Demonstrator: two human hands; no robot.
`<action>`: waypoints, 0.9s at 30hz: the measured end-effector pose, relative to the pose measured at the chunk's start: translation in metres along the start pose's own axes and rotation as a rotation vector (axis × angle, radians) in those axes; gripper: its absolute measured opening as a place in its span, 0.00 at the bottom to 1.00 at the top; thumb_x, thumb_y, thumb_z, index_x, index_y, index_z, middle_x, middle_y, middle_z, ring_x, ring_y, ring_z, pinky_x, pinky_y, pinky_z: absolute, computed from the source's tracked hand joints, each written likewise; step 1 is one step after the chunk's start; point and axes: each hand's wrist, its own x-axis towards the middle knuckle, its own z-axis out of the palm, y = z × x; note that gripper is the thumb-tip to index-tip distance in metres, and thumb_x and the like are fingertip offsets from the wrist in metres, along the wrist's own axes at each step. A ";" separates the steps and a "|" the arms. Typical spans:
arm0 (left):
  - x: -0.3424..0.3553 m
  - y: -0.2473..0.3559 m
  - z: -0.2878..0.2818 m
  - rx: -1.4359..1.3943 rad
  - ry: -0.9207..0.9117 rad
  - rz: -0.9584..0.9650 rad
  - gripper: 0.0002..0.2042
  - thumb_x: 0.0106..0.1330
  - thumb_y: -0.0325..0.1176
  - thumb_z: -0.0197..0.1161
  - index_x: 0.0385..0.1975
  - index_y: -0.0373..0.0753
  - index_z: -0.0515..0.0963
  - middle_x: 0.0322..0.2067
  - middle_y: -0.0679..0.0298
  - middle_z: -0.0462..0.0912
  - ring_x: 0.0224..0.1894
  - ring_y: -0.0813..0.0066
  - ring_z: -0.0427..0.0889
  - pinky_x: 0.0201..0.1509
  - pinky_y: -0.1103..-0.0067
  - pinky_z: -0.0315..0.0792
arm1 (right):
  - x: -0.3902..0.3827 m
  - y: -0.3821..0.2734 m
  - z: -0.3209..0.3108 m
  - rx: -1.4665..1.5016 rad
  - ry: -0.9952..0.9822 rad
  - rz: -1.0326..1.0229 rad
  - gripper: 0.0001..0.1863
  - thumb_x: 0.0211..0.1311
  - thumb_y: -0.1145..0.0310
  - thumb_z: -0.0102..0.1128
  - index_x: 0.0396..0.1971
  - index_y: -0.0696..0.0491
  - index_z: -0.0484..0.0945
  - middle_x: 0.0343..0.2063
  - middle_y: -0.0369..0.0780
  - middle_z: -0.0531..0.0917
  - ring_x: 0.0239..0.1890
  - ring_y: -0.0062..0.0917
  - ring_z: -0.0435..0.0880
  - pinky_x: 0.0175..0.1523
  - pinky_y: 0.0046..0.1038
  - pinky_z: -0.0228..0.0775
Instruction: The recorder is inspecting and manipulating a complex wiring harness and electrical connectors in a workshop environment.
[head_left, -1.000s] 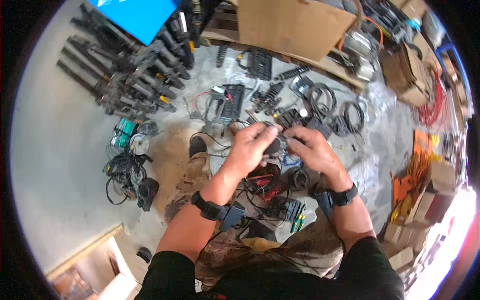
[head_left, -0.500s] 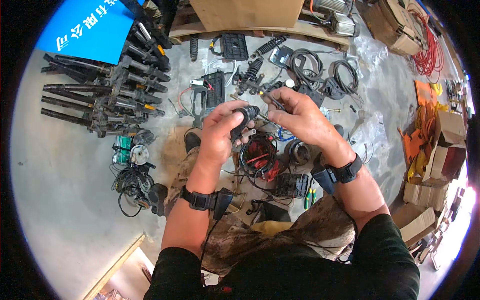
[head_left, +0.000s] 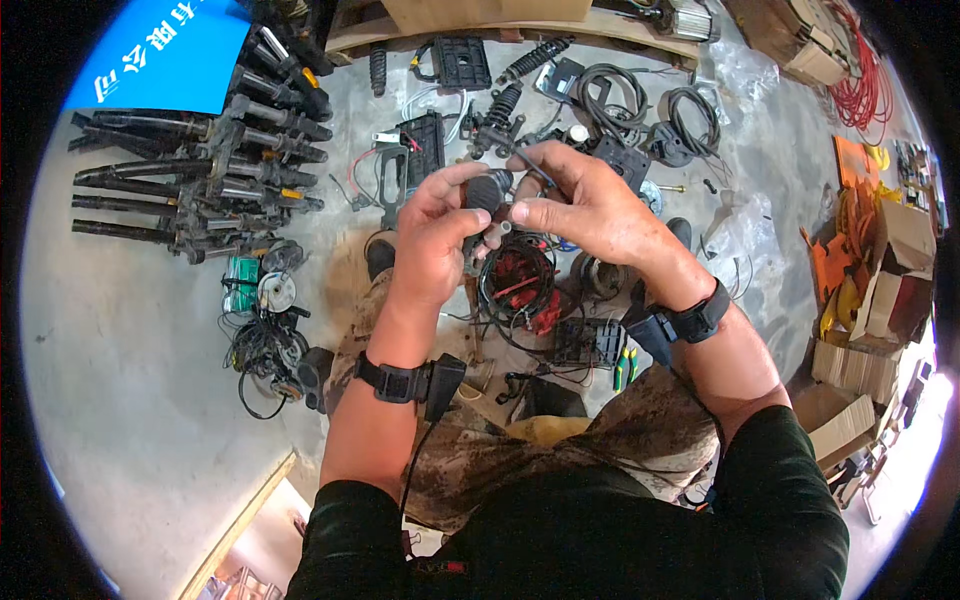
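Observation:
Between the thumb and fingers of my left hand (head_left: 432,232) is a black ribbed rubber part (head_left: 486,191), shaped like a handlebar grip. A short pale tube end (head_left: 497,232) pokes out below it, by my left fingertips. My right hand (head_left: 585,208) is closed, with a thin dark cable (head_left: 531,166) running between its thumb and forefinger. Its thumb tip comes right up beside the ribbed part; whether they touch, I cannot tell. Both hands are held above a floor strewn with parts. Below them lies a coil of black cable (head_left: 484,290) around red pieces.
Several black fork-like parts (head_left: 210,185) are stacked at left near a blue board (head_left: 160,60). Shock absorbers (head_left: 502,103) and coiled cables (head_left: 612,100) lie ahead. Green-handled pliers (head_left: 625,368) rest near my right knee. Cardboard boxes (head_left: 890,270) line the right side.
My right hand has moved in toward the left, closing the gap to the ribbed part. That part has turned more upright in my left hand. The whole view has shifted slightly.

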 end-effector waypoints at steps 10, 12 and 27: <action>0.002 -0.006 0.003 0.081 -0.082 -0.011 0.27 0.52 0.17 0.55 0.57 0.29 0.66 0.39 0.56 0.81 0.31 0.73 0.78 0.30 0.79 0.70 | 0.002 0.000 -0.003 -0.257 -0.074 -0.012 0.11 0.58 0.68 0.67 0.32 0.60 0.78 0.22 0.35 0.78 0.28 0.16 0.73 0.35 0.25 0.69; 0.002 -0.003 0.006 0.089 -0.011 -0.032 0.27 0.52 0.19 0.56 0.57 0.29 0.66 0.38 0.57 0.81 0.29 0.73 0.78 0.29 0.80 0.69 | 0.003 0.003 -0.007 -0.217 -0.017 -0.057 0.11 0.60 0.67 0.66 0.32 0.59 0.77 0.22 0.34 0.79 0.28 0.15 0.73 0.35 0.24 0.69; 0.000 0.001 0.005 0.213 0.013 0.001 0.31 0.50 0.23 0.70 0.57 0.28 0.69 0.29 0.65 0.81 0.22 0.85 0.73 0.24 0.86 0.66 | 0.002 -0.012 -0.007 -0.083 0.016 0.070 0.13 0.67 0.62 0.59 0.27 0.56 0.76 0.20 0.30 0.75 0.25 0.12 0.70 0.29 0.22 0.63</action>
